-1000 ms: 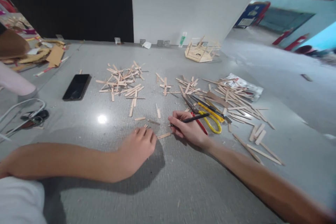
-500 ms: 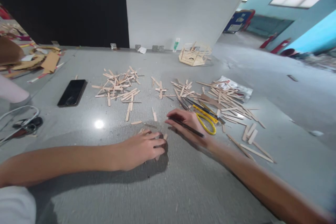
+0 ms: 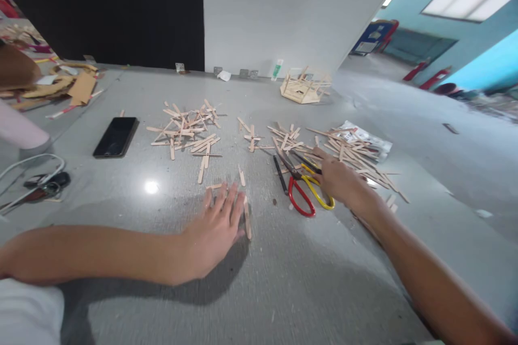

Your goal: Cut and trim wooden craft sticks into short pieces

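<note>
My left hand [image 3: 216,226] lies flat on the grey surface with its fingers stretched out, holding nothing. A short wooden stick [image 3: 247,220] lies right beside its fingertips. My right hand [image 3: 343,180] rests on the tools at the edge of the large stick pile [image 3: 356,153], fingers extended toward the yellow-handled scissors [image 3: 322,198]. Nothing shows in its grip. The red-handled scissors [image 3: 300,200] lie just left of it. A black pen [image 3: 280,167] lies loose on the surface beside them.
A second stick pile [image 3: 186,129] and a black phone [image 3: 116,136] lie to the left. A stick-built basket [image 3: 303,88] stands by the white wall. A plastic bag [image 3: 366,137], cardboard scraps [image 3: 76,86], a white cable [image 3: 36,164] and another person's sleeve [image 3: 20,129] are about.
My right hand has put the black pen down and moved right to the scissors. My left hand has opened from a curled hold on the stick and now lies flat.
</note>
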Demonstrator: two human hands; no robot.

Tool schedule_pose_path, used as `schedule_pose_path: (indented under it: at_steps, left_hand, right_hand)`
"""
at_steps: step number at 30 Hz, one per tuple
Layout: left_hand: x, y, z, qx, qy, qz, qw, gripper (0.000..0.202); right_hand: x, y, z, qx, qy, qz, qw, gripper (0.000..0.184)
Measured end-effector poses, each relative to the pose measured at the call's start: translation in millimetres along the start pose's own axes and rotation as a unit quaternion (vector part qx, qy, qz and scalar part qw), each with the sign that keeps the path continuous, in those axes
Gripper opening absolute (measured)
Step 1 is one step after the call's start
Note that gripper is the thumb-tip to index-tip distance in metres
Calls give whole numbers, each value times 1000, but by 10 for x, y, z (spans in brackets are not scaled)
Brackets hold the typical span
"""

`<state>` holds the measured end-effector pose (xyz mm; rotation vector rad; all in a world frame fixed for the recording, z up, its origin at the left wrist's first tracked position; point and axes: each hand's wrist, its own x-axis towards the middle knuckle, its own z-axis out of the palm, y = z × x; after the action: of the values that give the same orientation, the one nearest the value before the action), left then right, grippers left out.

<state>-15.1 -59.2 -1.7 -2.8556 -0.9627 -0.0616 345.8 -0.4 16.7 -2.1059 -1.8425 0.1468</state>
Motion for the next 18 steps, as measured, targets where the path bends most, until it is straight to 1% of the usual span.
schedule_pose_path:
  at_steps: [2,3,6,7,8,9,10,11,13,15,16,18]
  left_hand:
    - [-45,22,-80,-22,-19,17,999,61]
    - [-63,18,-120,-42,-31,37,998,62]
    - [-106,-27,-174,-92,-60,98,989,56]
    - [-116,-43,-156,-98,-61,112,987,54]
    - [-126,-54,-120,-100,-57,120,986,53]
    - [-133,-59,-69,-100,-47,123,986,52]
    - [-138,-57,-9,-99,-35,119,987,54]
    - [-141,-49,52,-101,-22,110,989,54]
    - [-137,-17,153,-103,-2,95,990,57]
    - [-117,24,201,-101,-2,70,992,56]
    - [-102,43,206,-100,-1,61,993,56]
    - [-66,76,194,-105,7,52,993,58]
  right_hand:
    - [-15,-29,-70,-32,9,11,999,30]
    - [-35,-70,-127,-42,22,12,999,30]
    - [-143,-279,-348,-35,101,-21,994,22]
    - [-193,-365,-420,0,142,-49,989,23]
    - [-248,-451,-480,15,148,-64,987,24]
    - [-305,-533,-525,34,155,-66,985,27]
    - [-361,-608,-552,95,175,-49,979,31]
    - [-415,-674,-562,144,170,-45,974,37]
    - [-507,-773,-539,188,125,-66,972,38]
    - [-566,-833,-486,186,74,-100,975,33]
    - [-581,-852,-456,184,60,-110,975,30]
    - [-588,-869,-393,186,56,-117,974,24]
